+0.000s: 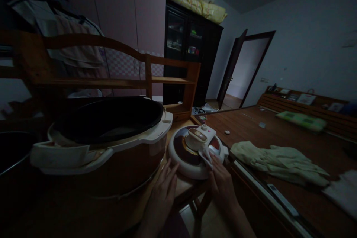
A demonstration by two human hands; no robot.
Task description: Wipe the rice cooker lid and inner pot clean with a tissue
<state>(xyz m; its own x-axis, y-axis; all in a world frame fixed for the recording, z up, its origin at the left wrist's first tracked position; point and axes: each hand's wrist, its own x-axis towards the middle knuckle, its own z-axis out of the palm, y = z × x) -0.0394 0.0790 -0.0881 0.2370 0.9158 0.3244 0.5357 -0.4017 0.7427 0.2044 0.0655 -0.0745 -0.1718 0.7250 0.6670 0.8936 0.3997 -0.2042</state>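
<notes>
A round pressure-cooker lid with a white rim, a dark top and a raised handle lies on the wooden desk. My right hand is closed on a small white cloth, pressing it onto the lid beside the handle. At the lid's near left edge, my left hand has its fingers stretched out and holds nothing; whether it touches the rim I cannot tell. Left of the lid stands the large cooker body, with a black inner pot in its top.
Behind the cooker rises a wooden shelf. Another dark pot is at the far left. To the right is a low wooden bed surface with a crumpled light garment and a remote control. A dark cabinet stands behind.
</notes>
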